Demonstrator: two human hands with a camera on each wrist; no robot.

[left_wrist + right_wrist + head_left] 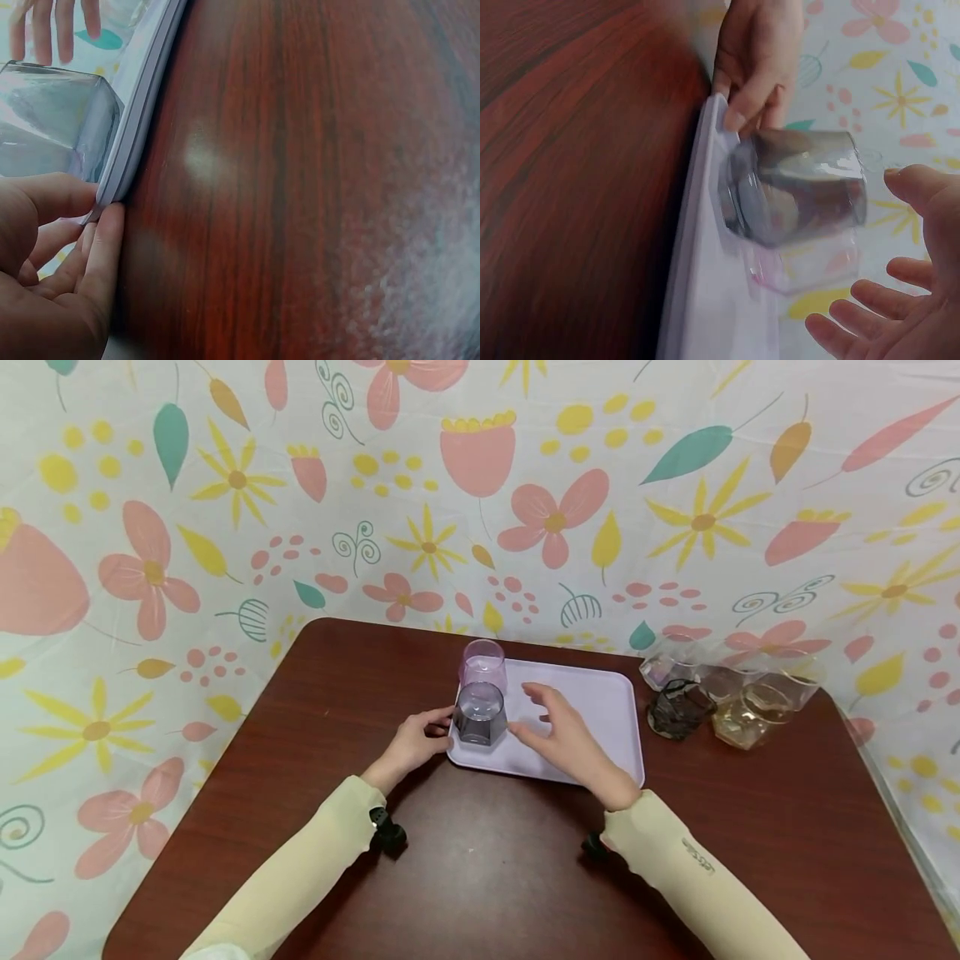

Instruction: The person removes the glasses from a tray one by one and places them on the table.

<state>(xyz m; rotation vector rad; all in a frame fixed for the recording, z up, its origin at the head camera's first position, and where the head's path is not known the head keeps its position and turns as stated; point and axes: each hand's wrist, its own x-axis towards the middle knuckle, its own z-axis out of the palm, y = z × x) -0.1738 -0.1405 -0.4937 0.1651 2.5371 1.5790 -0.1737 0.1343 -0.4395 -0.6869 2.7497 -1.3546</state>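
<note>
A lavender tray (pixel 600 718) lies on the table, with a grey see-through glass (pixel 480 725) standing on its near left corner. Just behind that is a pink see-through glass (pixel 483 658), also on the tray. My left hand (pixel 408 745) pinches the tray's near left corner; its thumb is on the rim in the left wrist view, beside the grey glass. To the right of the grey glass my right hand (pixel 566 739) hovers over the tray, fingers spread and relaxed. In the right wrist view a gap shows between this hand and the grey glass (pixel 802 187).
Right of the tray, a dark patterned glass (pixel 678 710), an amber glass (pixel 750 718) and several clear ones stand close together. A flower-printed cloth (pixel 420 468) hangs behind the brown wooden table (pixel 480 860).
</note>
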